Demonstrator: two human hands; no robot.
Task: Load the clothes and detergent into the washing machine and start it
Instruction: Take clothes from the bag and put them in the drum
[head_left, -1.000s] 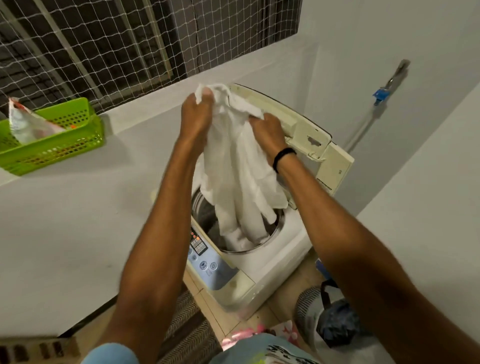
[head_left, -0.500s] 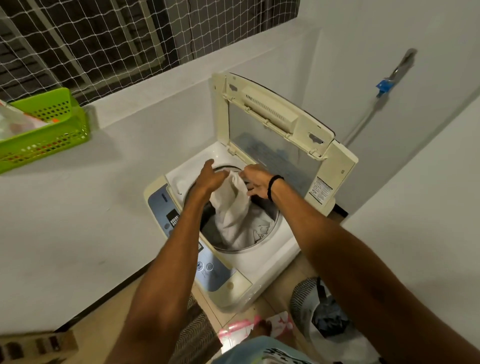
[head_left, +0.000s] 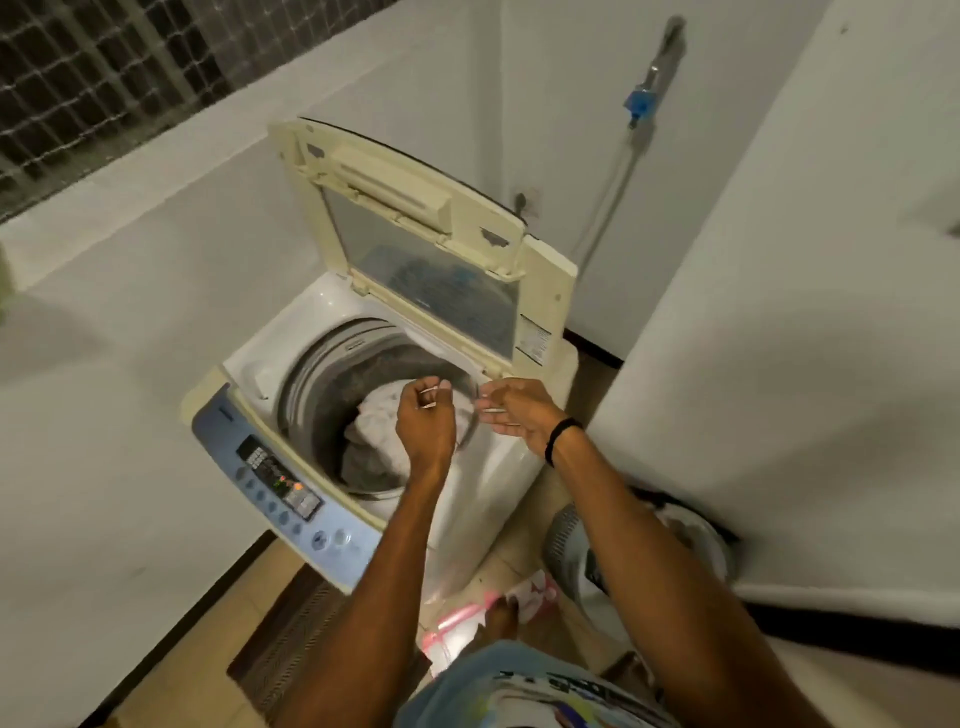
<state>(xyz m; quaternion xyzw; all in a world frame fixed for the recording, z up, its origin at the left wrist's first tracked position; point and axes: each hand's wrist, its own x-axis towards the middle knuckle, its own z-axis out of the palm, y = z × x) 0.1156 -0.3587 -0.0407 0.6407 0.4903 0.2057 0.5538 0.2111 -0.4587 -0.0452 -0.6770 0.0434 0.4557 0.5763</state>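
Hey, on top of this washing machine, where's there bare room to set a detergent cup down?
The white top deck left of the drum opening, between the raised lid and the blue control panel, looks bare. The right rim is crowded by the left hand and right hand. White clothes lie in the drum.
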